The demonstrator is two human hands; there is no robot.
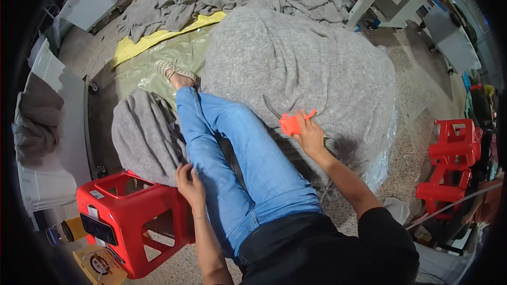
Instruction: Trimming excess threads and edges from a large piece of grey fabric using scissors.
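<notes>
A bunched grey cloth (143, 136) lay at nine o'clock. The left hand (191, 184), at eight, was loosely curled and apparently empty beside the jeans (260, 159). An orange tool (290, 125) at three sat gripped in the right hand (311, 136), over the big grey cloth (301, 53) at one; dragged carelessly, it could have snagged the weave.

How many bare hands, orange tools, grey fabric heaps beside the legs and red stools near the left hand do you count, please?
Bare hands: 2 (left hand, right hand)
Orange tool in the right hand: 1
Grey fabric heaps beside the legs: 2 (small heap, large heap)
Red stool near the left hand: 1
Total: 6
</notes>
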